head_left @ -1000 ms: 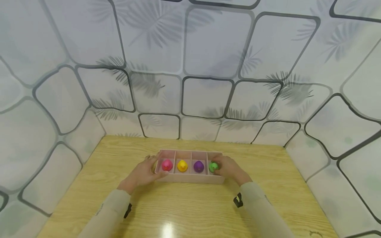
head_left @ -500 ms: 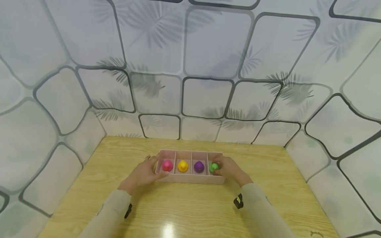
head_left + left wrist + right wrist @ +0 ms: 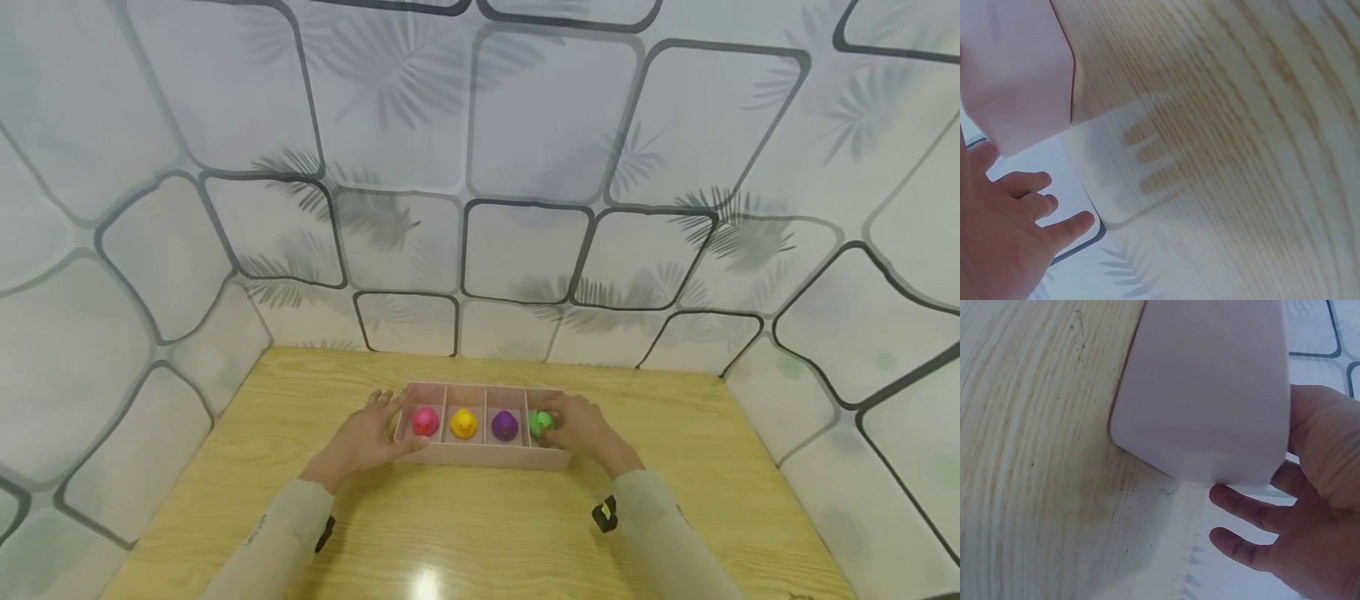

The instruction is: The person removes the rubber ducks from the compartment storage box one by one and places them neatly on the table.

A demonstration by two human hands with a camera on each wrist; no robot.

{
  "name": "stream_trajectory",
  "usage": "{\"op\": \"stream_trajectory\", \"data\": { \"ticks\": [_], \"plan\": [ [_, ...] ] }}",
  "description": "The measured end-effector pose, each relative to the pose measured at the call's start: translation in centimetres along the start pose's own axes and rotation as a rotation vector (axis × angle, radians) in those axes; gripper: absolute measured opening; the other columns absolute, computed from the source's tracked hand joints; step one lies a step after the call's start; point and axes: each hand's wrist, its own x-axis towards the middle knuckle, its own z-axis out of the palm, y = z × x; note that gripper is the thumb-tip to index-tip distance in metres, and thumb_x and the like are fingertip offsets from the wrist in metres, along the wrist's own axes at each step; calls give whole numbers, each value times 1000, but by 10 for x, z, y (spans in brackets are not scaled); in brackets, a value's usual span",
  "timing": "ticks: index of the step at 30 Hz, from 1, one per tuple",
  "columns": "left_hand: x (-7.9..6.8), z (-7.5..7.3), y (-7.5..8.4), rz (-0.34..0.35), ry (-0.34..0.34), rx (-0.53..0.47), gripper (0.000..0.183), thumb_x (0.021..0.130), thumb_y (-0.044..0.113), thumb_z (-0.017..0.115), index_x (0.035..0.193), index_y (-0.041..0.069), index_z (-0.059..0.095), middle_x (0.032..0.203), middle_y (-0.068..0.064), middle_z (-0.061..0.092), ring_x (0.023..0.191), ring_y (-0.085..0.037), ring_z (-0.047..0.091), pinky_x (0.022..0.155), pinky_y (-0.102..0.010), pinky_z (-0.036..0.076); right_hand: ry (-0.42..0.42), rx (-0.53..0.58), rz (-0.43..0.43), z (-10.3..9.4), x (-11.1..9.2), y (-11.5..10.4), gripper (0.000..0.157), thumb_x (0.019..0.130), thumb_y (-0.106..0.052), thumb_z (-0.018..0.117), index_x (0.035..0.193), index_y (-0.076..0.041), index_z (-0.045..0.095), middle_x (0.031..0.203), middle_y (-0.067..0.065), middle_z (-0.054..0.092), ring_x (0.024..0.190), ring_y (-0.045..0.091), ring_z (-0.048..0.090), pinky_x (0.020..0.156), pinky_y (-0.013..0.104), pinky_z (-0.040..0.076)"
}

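A pale pink box with divided compartments sits on the table. Inside, from left to right, are a pink toy duck, a yellow toy duck, a purple toy duck and a green toy duck, one per compartment. My left hand grips the box's left end, its thumb over the front rim. My right hand reaches over the right end and pinches the green duck between thumb and forefinger. In the right wrist view, two fingers hang outside the box wall; the ducks are hidden there.
The wooden table extends in front of the box and to both sides. Patterned wall panels enclose it at the back, left and right. A dark strap piece hangs under the right sleeve.
The whole head view has shifted slightly down. Both hands, the box and the ducks keep about the same places relative to each other.
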Motion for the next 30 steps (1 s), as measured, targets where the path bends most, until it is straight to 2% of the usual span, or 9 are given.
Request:
{"op": "stream_trajectory", "data": {
  "ticks": [4, 7, 11, 16, 23, 30],
  "plan": [
    [0, -1, 1, -5, -8, 6, 100, 93, 71, 63, 169, 17, 27, 162, -36, 38, 151, -61, 32, 111, -77, 38, 20, 42, 37, -4, -2, 0, 53, 86, -20, 78, 138, -19, 70, 104, 1, 76, 88, 20, 65, 86, 49, 56],
    [0, -1, 1, -8, -10, 7, 100, 93, 71, 63, 169, 17, 27, 162, -36, 38, 151, -61, 32, 111, -77, 38, 34, 93, 51, -9, -4, 0, 47, 89, -18, 73, 136, -16, 70, 100, 2, 73, 85, 18, 61, 81, 43, 55],
    [0, 0, 1, -7, -5, 8, 101, 92, 72, 64, 169, 17, 27, 161, -36, 39, 150, -62, 32, 111, -77, 39, 84, 155, 29, -16, -10, -2, 38, 92, -15, 70, 129, -12, 70, 113, 11, 75, 97, 28, 67, 88, 50, 58],
    [0, -1, 1, -10, -4, 5, 101, 91, 72, 64, 168, 17, 28, 161, -36, 40, 150, -62, 32, 110, -78, 39, 117, 181, -3, -20, -14, -1, 36, 92, -14, 71, 129, -13, 70, 128, 15, 73, 118, 38, 68, 100, 60, 55],
    [-1, -1, 1, -10, -8, 6, 101, 92, 72, 64, 168, 17, 28, 161, -36, 40, 150, -62, 32, 111, -77, 39, 153, 250, 50, -25, -20, 7, 39, 95, -18, 74, 133, -10, 67, 132, 20, 71, 124, 46, 63, 101, 65, 53],
    [-1, 0, 1, -9, -1, 4, 100, 92, 72, 64, 168, 18, 28, 160, -36, 40, 150, -62, 32, 111, -78, 39, 216, 258, 84, -32, -32, 23, 42, 97, -23, 76, 136, -9, 66, 131, 19, 72, 122, 42, 66, 101, 67, 51]
  ]
}}
